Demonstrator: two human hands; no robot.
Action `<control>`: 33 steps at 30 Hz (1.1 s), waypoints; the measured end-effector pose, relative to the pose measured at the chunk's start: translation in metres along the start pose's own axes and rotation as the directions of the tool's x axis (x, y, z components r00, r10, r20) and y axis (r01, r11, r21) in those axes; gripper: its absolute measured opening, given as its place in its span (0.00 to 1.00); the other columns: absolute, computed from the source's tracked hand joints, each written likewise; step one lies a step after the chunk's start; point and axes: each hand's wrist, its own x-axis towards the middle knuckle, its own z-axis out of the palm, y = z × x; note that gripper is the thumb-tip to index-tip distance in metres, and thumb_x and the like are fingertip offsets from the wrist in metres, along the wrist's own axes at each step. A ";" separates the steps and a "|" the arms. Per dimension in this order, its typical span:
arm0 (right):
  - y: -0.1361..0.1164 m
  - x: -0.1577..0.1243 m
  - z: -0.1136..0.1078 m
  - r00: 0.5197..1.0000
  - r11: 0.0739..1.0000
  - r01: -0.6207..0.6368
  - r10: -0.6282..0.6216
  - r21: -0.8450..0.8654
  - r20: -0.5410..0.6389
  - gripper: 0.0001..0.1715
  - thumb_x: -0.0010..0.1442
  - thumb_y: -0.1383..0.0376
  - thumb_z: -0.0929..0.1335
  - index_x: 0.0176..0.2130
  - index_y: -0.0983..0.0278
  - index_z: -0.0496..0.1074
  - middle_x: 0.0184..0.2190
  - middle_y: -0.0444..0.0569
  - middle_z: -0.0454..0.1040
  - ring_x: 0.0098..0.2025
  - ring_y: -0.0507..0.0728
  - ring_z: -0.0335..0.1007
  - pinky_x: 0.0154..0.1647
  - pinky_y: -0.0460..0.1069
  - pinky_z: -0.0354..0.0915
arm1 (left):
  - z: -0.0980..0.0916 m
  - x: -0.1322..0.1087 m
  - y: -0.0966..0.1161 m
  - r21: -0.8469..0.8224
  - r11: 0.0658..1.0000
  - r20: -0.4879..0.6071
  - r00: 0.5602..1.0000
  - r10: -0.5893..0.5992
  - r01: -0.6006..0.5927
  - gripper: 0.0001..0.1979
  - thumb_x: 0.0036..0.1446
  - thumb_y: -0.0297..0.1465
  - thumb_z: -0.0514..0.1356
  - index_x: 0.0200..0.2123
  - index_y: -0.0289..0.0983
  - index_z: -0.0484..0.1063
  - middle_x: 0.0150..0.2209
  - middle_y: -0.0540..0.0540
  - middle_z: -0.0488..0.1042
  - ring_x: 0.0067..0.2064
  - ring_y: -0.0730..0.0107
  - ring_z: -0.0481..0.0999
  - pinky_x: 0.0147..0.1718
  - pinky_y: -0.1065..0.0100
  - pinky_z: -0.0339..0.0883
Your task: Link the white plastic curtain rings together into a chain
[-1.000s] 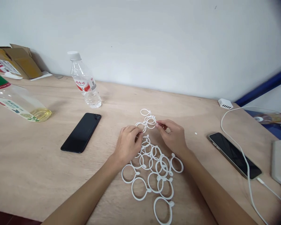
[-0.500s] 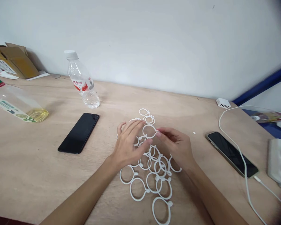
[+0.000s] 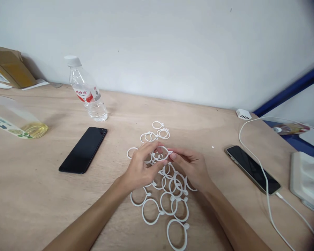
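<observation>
A white plastic ring (image 3: pixel 161 153) with a small tab is held up between both hands over a scatter of similar rings. My left hand (image 3: pixel 143 165) has its fingers and thumb round the ring's left side. The tab at the ring's right is pinched between the thumb and fingers of my right hand (image 3: pixel 189 165). Below the hands, several white rings (image 3: pixel 151 211) overlap on the wooden table (image 3: pixel 115 104). A smaller group of rings (image 3: pixel 157 124) lies beyond the fingers. Some rings are partly hidden by the hands.
To the left are a black phone (image 3: pixel 83 150), a clear water bottle (image 3: pixel 87 92), an oil bottle (image 3: pixel 15 118) and a cardboard box (image 3: pixel 15 68). On the right lie a second phone (image 3: pixel 252 169), a white cable (image 3: pixel 265 181), a small white device (image 3: pixel 243 114) and a white power strip (image 3: pixel 307 179).
My left hand has closed in on the held ring, its fingers now gripping it. The ring has come slightly lower and nearer, and the view has shifted a little to the right.
</observation>
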 end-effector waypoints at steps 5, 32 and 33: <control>0.006 -0.005 0.003 0.988 0.982 0.110 -0.126 -0.155 -0.092 0.10 0.55 0.58 0.72 0.32 0.60 0.81 0.30 0.48 0.82 0.33 0.58 0.79 0.34 0.51 0.74 | -0.001 0.001 0.007 -0.019 0.998 0.041 0.998 -0.057 0.057 0.10 0.56 0.33 0.62 0.42 0.38 0.72 0.36 0.44 0.76 0.39 0.62 0.75 0.41 0.61 0.70; 0.016 0.000 -0.003 0.914 0.783 0.295 -0.398 -0.548 -0.078 0.12 0.62 0.63 0.66 0.44 0.61 0.76 0.36 0.49 0.79 0.38 0.57 0.72 0.43 0.54 0.69 | -0.029 0.031 -0.012 0.476 0.879 0.017 1.000 -0.006 -0.003 0.22 0.51 0.34 0.64 0.50 0.35 0.71 0.47 0.40 0.77 0.49 0.56 0.76 0.50 0.55 0.69; 0.015 0.000 -0.003 0.927 0.815 0.266 -0.363 -0.514 -0.096 0.15 0.62 0.62 0.67 0.48 0.61 0.75 0.37 0.49 0.79 0.37 0.56 0.73 0.42 0.53 0.69 | -0.026 0.028 -0.007 0.423 0.905 0.064 0.998 0.021 -0.046 0.22 0.51 0.33 0.64 0.50 0.35 0.71 0.46 0.41 0.78 0.48 0.58 0.77 0.49 0.57 0.70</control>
